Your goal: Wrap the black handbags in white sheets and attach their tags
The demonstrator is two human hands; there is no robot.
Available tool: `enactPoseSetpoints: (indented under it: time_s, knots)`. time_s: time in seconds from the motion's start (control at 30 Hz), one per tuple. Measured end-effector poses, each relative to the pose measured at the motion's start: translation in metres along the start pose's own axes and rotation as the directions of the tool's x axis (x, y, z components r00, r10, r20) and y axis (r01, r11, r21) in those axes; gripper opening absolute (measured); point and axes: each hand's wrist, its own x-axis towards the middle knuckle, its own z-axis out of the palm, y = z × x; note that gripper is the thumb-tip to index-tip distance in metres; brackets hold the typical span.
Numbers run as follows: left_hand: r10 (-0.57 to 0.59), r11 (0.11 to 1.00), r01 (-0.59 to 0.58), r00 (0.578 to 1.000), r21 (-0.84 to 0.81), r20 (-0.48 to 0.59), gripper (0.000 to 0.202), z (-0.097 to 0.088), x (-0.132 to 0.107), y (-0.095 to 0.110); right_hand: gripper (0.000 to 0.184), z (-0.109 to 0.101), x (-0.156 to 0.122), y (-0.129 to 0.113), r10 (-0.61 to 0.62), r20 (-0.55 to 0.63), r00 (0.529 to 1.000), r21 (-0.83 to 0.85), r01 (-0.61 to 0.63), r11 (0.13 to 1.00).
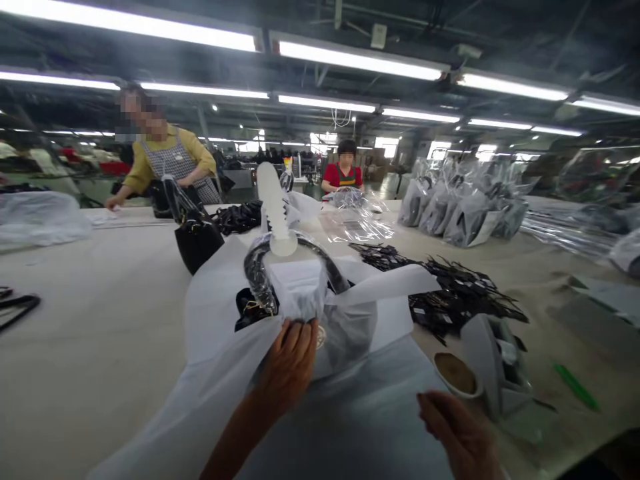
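A black handbag stands in front of me, largely covered with white tissue paper. Its arched handle is wrapped in clear plastic, and a white notched strip sticks up at the handle's top. My left hand presses its bent fingers together on the paper at the bag's upper front edge. Lower right, my right hand is apart from the bag, slightly blurred, with its fingers drawn together. Whatever they may hold is too small to make out. Close to it are a tape dispenser and a roll of brown tape.
Black tags lie heaped right of the bag. Several plastic-wrapped bags stand at back right. A green cutter-like tool lies at right. Another black bag stands left, near a co-worker in yellow. Another person sits opposite.
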Motion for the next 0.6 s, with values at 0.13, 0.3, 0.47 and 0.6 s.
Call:
enactPoseSetpoints:
  time_s: [0.13,0.3,0.47,0.6]
  knots:
    - [-0.007,0.999,0.005,0.999,-0.037,-0.036,0.038,0.000,-0.004,0.001,0.034,0.098,-0.005,-0.062,-0.217,0.314,0.924,0.214,0.153,0.965]
    - [0.009,0.994,-0.022,0.991,-0.104,-0.130,0.032,-0.002,-0.007,0.001,0.031,0.156,0.028,-0.082,-0.339,0.303,0.891,0.097,0.325,0.941]
    - [0.025,0.985,-0.047,0.991,-0.167,-0.132,0.028,-0.004,-0.008,-0.005,0.031,0.169,0.043,-0.076,-0.375,0.220,0.901,-0.267,0.425,0.865]
    - [0.050,0.988,-0.059,0.997,-0.141,-0.065,0.040,-0.005,-0.003,-0.011,0.033,0.169,0.042,-0.079,-0.331,0.220,0.918,-0.380,0.393,0.837]
